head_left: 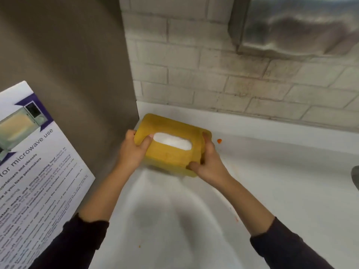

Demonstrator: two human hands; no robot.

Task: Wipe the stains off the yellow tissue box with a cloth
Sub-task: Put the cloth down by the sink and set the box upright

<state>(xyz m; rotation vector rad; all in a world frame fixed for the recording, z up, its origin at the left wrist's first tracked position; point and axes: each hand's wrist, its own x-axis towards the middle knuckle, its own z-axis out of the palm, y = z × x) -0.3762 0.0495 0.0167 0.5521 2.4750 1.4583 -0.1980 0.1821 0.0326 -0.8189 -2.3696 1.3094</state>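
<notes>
The yellow tissue box (171, 152) is tilted up off the white counter near the back left corner. Its top faces me, with white tissue showing in the oval slot. My left hand (134, 150) grips the box's left end, thumb on the top face. My right hand (209, 164) grips the right end, fingers wrapped around the near corner. No cloth is in view.
A white counter (281, 181) runs along a brick wall (213, 74). Small orange stains (219, 140) lie on the counter right of the box. A brown panel with a microwave-use notice (33, 162) stands at the left. A metal dispenser (301, 24) hangs top right.
</notes>
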